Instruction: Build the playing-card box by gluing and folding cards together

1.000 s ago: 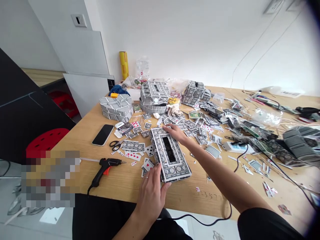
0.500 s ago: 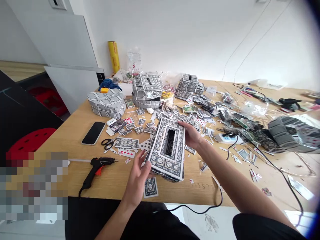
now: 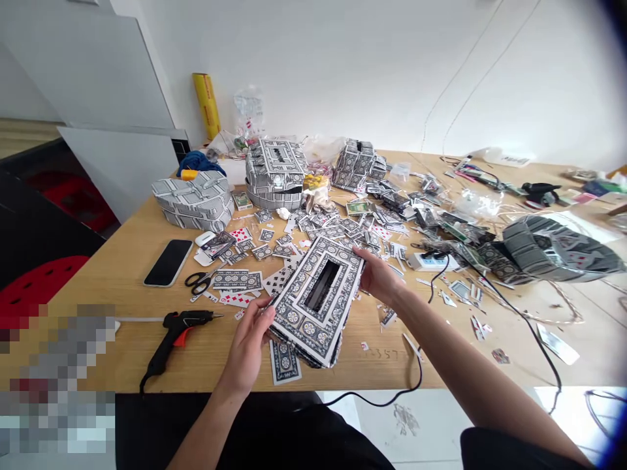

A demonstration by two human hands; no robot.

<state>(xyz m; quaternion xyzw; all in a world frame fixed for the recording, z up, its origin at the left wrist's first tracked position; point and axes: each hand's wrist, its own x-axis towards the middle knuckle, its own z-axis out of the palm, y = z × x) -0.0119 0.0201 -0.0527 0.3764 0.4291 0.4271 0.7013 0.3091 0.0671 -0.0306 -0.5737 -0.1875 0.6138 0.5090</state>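
Observation:
Between my hands is a box made of playing cards (image 3: 294, 297), with a rectangular slot in its patterned top. My left hand (image 3: 249, 343) grips its near left corner, thumb on the top edge. At the far right side my right hand (image 3: 379, 277) holds it, most fingers hidden behind. The box is tilted above the table front. Under its near side lies a face-down playing card (image 3: 285, 363). To the left are a black glue gun (image 3: 179, 339) with an orange trigger, scissors (image 3: 198, 282) and several loose cards (image 3: 230, 279).
A phone (image 3: 168, 263) lies at the left of the wooden table (image 3: 127, 254). Behind stand a heart-shaped card box (image 3: 194, 199) and a larger card box (image 3: 277, 166). Card scraps and a power strip (image 3: 434, 262) with black cables spread to the right.
The box has turned clockwise and its near end has tilted, with both hands still holding it. The whole view has shifted, so the table things appear further left.

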